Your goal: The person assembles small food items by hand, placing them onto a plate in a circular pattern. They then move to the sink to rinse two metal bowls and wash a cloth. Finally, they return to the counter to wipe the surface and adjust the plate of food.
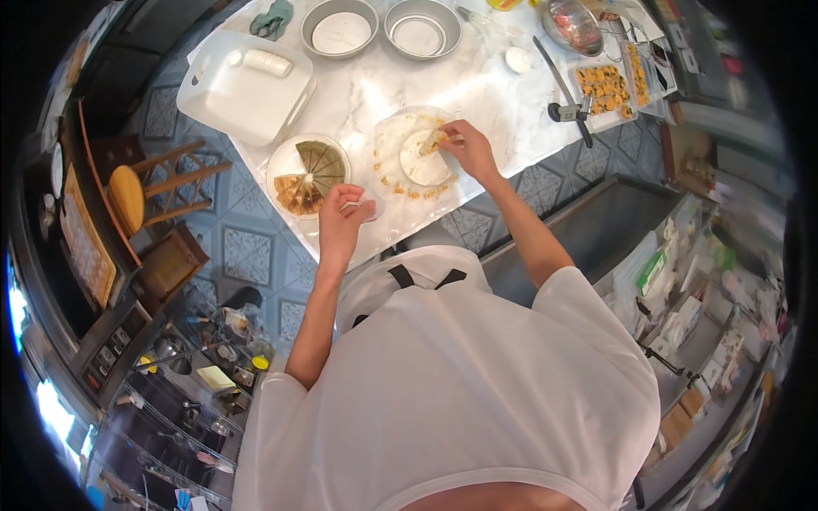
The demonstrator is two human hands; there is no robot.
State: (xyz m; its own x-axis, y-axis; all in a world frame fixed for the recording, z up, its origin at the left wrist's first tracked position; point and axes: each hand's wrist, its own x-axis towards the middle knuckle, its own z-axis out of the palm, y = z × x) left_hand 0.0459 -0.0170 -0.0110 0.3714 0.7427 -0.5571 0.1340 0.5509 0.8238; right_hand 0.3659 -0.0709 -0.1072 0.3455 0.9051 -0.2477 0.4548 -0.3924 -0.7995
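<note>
My right hand (469,152) pinches a pale yellowish piece (432,143), too small to name exactly. Below it lies a round white disc (436,175) with yellow-brown crumbs scattered in a ring around it. To the left, my left hand (340,223) has its fingers curled, and a thin translucent sheet (370,208) sticks out from them. Just beyond that hand, a round white plate (279,162) bears a cut cake. Its green slices (322,163) fill one side, and brown slices (298,194) fill the near-left side.
A white plastic bin (200,111) stands at the left, with a white roll (267,63) on it. Two round metal pans (340,49) (439,53) are at the back. A long dark bar (554,72), a metal bowl (588,43) and several small orange pastries (603,88) lie right.
</note>
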